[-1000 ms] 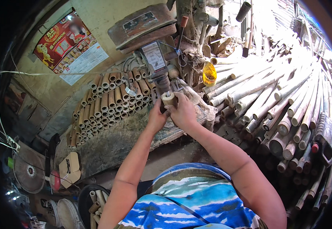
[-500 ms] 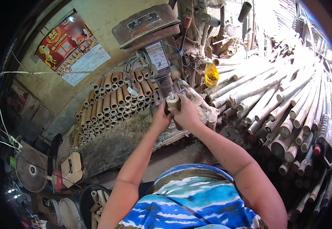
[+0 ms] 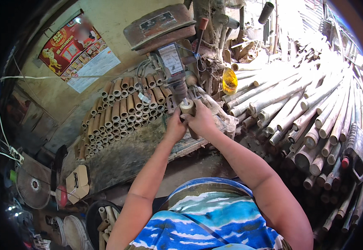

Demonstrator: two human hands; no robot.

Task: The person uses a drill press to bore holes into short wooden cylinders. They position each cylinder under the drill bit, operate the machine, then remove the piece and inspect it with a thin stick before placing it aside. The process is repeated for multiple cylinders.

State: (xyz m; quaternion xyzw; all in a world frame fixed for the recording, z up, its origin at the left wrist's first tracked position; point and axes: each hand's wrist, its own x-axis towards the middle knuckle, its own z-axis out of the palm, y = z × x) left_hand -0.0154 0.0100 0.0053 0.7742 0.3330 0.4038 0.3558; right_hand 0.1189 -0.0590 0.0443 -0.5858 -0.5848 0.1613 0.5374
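A short pale bamboo piece (image 3: 187,107) stands upright under the bit of a rusty drill press (image 3: 171,54). My left hand (image 3: 175,127) grips it from the left, and my right hand (image 3: 201,121) wraps around it from the right and below. Both hands rest over a worn wooden work slab (image 3: 131,152). The lower part of the bamboo piece is hidden by my fingers.
A stack of cut bamboo tubes (image 3: 119,112) lies to the left of the drill. Long bamboo poles (image 3: 311,116) are piled on the right. A yellow bottle (image 3: 229,81) stands behind the drill. A poster (image 3: 79,52) hangs on the wall; a fan (image 3: 33,187) and bucket of offcuts (image 3: 100,218) sit lower left.
Both hands stay on the bamboo piece under the drill bit. The hands and piece have shifted slightly up toward the bit as the view moved.
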